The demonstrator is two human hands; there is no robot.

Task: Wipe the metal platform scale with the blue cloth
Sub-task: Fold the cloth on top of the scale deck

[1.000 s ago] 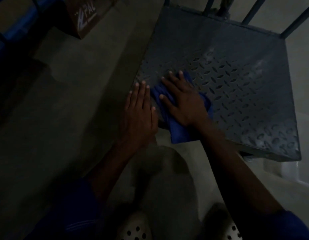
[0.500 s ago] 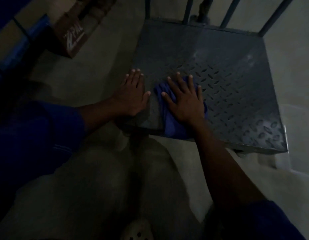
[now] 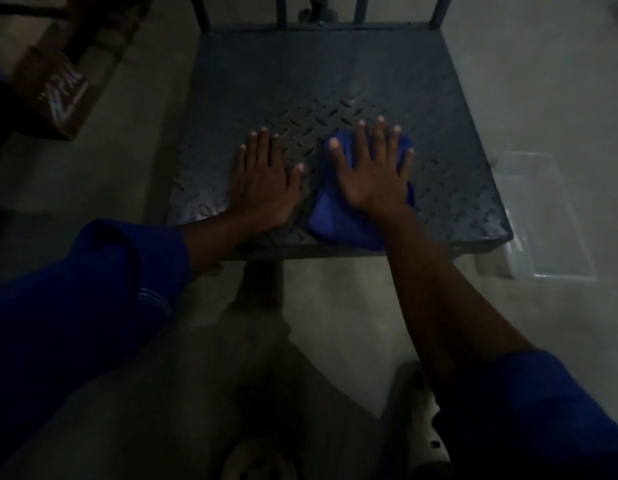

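Dim shot, looking down at a dark grey metal platform scale with raised diamond-tread plate (image 3: 335, 81) sitting on a pale concrete floor (image 3: 525, 81). Soft crumpled blue cloth (image 3: 330, 216) lies on the near part of the plate, its tail reaching the front edge.

Right hand (image 3: 371, 174) is spread wide and flat, palm pressing the cloth down, fingertips past its far edge onto bare tread. Not gripping, just pinning. Left hand (image 3: 262, 181) also open flat, fingers together, resting on bare plate just beside the cloth, holding nothing; looks like a brace.

Handling, as a guess: cloth is light and limp, will bunch and snag on the tread ridges, so flat palm pressure in the middle works better than a pinch; keep the loose tail from dragging off the edge. Scale is stiff and heavy, unlikely to shift under the push. Far half of plate likely still to do.

Also around: brown cardboard box with white lettering (image 3: 63, 95) far left, clear plastic tray (image 3: 542, 220) on the floor right of the scale, upright rails (image 3: 281, 12) at the back.
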